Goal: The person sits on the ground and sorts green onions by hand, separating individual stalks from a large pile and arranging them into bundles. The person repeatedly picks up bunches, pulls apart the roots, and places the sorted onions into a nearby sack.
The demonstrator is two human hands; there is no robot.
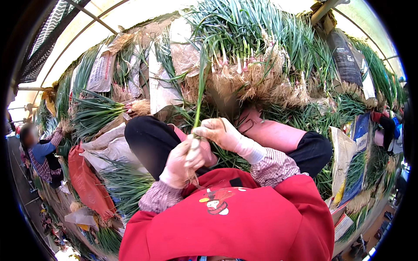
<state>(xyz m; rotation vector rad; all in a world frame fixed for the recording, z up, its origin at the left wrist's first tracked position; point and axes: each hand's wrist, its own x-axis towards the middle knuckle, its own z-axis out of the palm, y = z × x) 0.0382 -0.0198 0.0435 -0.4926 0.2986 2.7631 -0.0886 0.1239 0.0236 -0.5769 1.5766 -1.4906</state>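
A single green onion (199, 106) stands out in front of me, its long green leaves pointing away from my body. My left hand (183, 157), seemingly in a thin pale glove, is closed around its lower white part, and thin roots (191, 179) hang below the fist. Just above, the fingers of my right hand (220, 134) pinch the stem where it turns green. The hands nearly touch each other. Beyond them, a large pile of green onions (244, 52) lies with its tan roots (235, 85) toward me.
Loose green leaves (322, 117) lie around my legs. At left are a bundle of green onions (98, 108), a white sack (111, 148) and a red sack (89, 180). A blue and white sack (359, 152) lies at right. Another person (41, 152) sits at far left.
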